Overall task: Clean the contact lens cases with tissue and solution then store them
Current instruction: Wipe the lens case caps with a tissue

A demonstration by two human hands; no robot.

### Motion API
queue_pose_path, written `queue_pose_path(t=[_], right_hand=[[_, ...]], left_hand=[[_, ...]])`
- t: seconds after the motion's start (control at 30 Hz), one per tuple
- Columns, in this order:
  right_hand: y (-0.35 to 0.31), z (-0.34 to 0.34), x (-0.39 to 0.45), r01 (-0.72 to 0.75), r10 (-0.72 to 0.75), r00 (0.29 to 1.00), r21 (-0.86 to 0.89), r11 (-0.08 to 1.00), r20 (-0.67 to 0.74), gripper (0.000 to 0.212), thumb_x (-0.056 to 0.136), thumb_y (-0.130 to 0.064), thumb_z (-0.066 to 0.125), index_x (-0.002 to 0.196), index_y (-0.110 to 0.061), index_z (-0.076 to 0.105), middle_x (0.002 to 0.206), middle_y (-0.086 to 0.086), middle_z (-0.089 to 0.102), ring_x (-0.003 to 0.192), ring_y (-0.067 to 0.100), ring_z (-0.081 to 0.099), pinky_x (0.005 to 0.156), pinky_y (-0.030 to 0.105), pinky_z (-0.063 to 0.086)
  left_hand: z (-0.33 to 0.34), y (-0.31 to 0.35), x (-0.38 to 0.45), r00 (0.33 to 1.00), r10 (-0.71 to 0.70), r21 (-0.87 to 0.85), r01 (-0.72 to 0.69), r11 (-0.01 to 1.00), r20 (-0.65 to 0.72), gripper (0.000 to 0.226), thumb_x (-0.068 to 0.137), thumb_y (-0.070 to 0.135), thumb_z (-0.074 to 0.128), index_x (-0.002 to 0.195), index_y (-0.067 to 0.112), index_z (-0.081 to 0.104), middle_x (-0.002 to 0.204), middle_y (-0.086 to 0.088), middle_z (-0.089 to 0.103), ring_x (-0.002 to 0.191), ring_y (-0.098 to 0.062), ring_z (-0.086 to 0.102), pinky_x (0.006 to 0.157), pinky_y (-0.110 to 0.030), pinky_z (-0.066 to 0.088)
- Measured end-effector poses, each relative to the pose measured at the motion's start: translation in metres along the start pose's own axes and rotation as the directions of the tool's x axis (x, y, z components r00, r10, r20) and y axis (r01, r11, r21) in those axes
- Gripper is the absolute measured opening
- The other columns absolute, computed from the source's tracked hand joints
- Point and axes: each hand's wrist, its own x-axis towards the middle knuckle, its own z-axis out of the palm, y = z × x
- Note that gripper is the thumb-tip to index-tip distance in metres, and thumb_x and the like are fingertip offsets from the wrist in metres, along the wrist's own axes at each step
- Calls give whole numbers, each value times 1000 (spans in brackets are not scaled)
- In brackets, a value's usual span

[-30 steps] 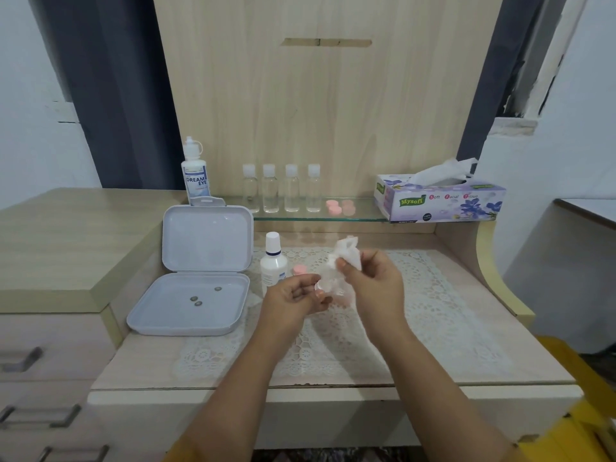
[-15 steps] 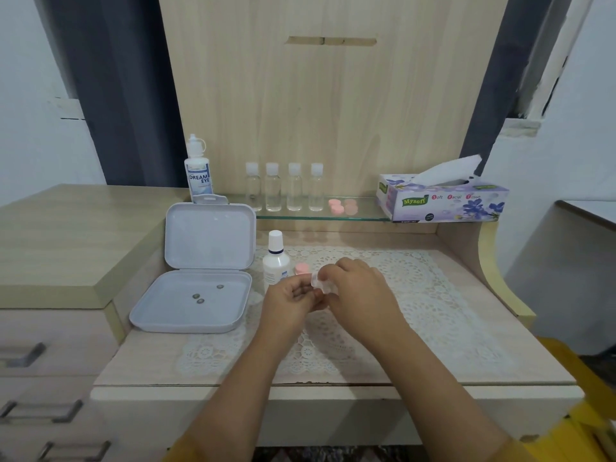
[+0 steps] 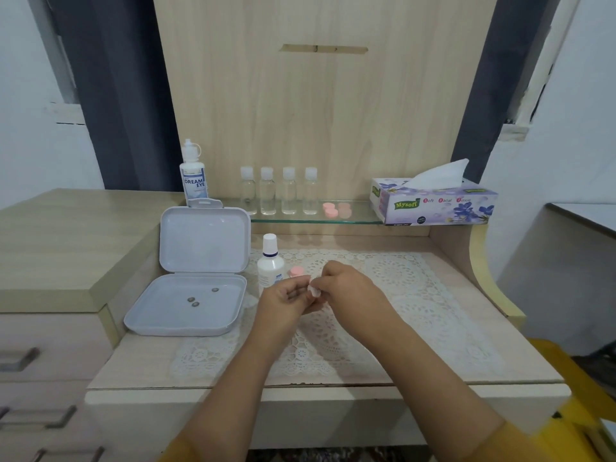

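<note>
Hands: left hand (image 3: 286,300) and right hand (image 3: 351,290) together, pinching white tissue (image 3: 313,291) above table (image 3: 443,341)
Storage box (image 3: 186,305): open, three small discs
Labels: "DREAM EYE" bottle (image 3: 194,176); "Mysoft" tissue box (image 3: 436,205)

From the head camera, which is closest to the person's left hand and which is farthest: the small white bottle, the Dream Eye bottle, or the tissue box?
From the left hand:
1. Small white bottle, just behind it on the lace mat.
2. Dream Eye bottle, back left, behind the open case.
3. Tissue box, far back right, at the glass shelf's end.
</note>
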Motion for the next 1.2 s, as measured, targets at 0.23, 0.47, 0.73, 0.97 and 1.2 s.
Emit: queue_pose_path(t=[0.23,0.47,0.73,0.97,1.2], right_hand=[[4,2,10,-22,22,1000,47,999,-1,21,92,-9,57,108,-16,67,95,-2,47,85,19,53,64,31,46],[7,-3,6,-74,83,996,282,957,-20,16,88,-14,63,100,-17,74,82,-6,47,78,17,54,71,33,48],[13,-3,0,-276,359,933,644,714,1,11,85,-11,70,88,-18,77,77,-11,66,69,-3,59,63,5,42],[6,5,-8,-242,388,916,626,741,-106,8,84,-10,70,87,-17,73,94,-9,63,79,-1,57,67,6,40],[1,16,-8,-197,263,957,389,900,-124,16,89,-11,62,99,-12,74,102,-7,62,84,6,55,74,13,43]], left_hand=[[-2,0,-1,999,30,58,-31,998,15,31,90,-12,52,96,12,72,87,-9,74,84,-22,71,73,-21,55],[-3,0,1,997,11,16,-12,1000,77,25,91,-2,56,111,7,69,99,-11,73,92,-22,70,81,-30,56],[-2,-2,2,999,-31,-34,32,999,31,23,91,-5,56,104,9,67,93,-12,74,90,-27,71,81,-29,57],[-1,-2,3,997,-71,-54,70,996,-26,25,93,-4,52,104,15,65,76,-1,73,80,-20,72,76,-24,57],[-5,-1,4,991,-132,-83,131,988,-7,32,94,-9,42,111,3,66,94,-12,73,85,-18,70,76,-26,57]])
